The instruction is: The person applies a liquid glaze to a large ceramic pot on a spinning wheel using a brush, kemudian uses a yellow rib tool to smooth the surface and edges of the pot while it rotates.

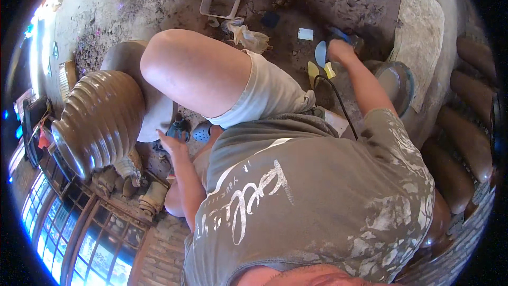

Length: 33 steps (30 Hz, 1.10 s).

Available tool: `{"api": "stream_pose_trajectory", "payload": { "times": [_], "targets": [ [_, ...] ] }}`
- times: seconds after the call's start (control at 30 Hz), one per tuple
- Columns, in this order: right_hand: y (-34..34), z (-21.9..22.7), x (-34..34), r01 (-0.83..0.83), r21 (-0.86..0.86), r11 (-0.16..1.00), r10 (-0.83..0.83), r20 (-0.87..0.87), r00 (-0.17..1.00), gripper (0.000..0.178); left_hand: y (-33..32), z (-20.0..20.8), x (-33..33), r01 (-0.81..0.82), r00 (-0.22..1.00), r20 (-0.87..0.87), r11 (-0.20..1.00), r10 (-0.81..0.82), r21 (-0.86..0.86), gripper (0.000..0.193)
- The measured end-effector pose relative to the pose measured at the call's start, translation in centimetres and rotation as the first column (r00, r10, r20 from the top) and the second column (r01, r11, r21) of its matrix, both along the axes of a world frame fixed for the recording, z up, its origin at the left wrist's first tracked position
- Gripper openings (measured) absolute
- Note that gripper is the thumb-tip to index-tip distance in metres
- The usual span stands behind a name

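Observation:
A large wet clay vessel (103,119) with ridges all round it stands at the left, beside my raised knee. Close to it, my left hand (173,142) is open, its fingers stretched toward the edge of a smooth grey sheet or board (159,116). My right hand (341,51) reaches far out to the right, its fingers curled beside a blue piece (339,34). What those fingers hold, if anything, is hidden. Just left of it lie a light-blue oval scraper (320,53), a yellow piece (329,70) and a small white block (305,34).
Ahead sit a white square tub (236,1) and a crumpled plastic bag (247,37). A round basin (397,87) stands right of my right arm. Several long brown clay forms (465,137) line the right side. A black cable (341,103) curves beside my hip.

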State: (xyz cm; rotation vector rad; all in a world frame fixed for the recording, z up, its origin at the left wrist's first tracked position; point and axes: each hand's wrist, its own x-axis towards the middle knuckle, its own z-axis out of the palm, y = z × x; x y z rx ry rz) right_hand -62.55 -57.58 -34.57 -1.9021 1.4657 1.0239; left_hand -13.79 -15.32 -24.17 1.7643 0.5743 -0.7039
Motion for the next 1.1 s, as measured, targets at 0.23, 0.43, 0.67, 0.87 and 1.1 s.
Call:
{"api": "stream_pose_trajectory", "payload": {
  "times": [0.23, 0.43, 0.67, 0.87, 1.1],
  "targets": [
    [5.3, -6.4, -1.2, 0.365, -0.143, 0.920, -0.356, 0.085, 0.931, 0.059, -4.8, -1.9, -3.3, -0.129, 0.969, -0.239, 0.954, 0.063, -0.270, 0.108],
    [3.8, -8.0, -3.6, 0.270, -0.046, 0.962, -0.235, 0.367, 0.900, 0.063, -4.1, -3.1, -0.9, -0.196, 0.974, -0.145, 0.968, 0.173, -0.159, 0.086],
    [6.7, -6.3, -2.0, 0.058, 0.098, 0.994, -0.067, 0.098, 0.993, 0.048, -1.9, -1.3, 0.6, -0.196, 0.980, -0.042, 0.974, 0.192, -0.111, 0.077],
    [13.3, -12.3, -1.3, 0.033, -0.148, 0.988, -0.002, 0.205, 0.979, 0.027, -3.1, -1.3, -3.2, -0.223, 0.967, -0.164, 0.956, 0.193, -0.189, 0.088],
    [6.8, -3.4, 1.9, 0.664, 0.651, 0.368, -0.923, 0.342, 0.176, 0.031, -3.6, -2.2, -2.9, -0.163, 0.982, -0.131, 0.959, 0.136, -0.232, 0.086]
  ]
}}
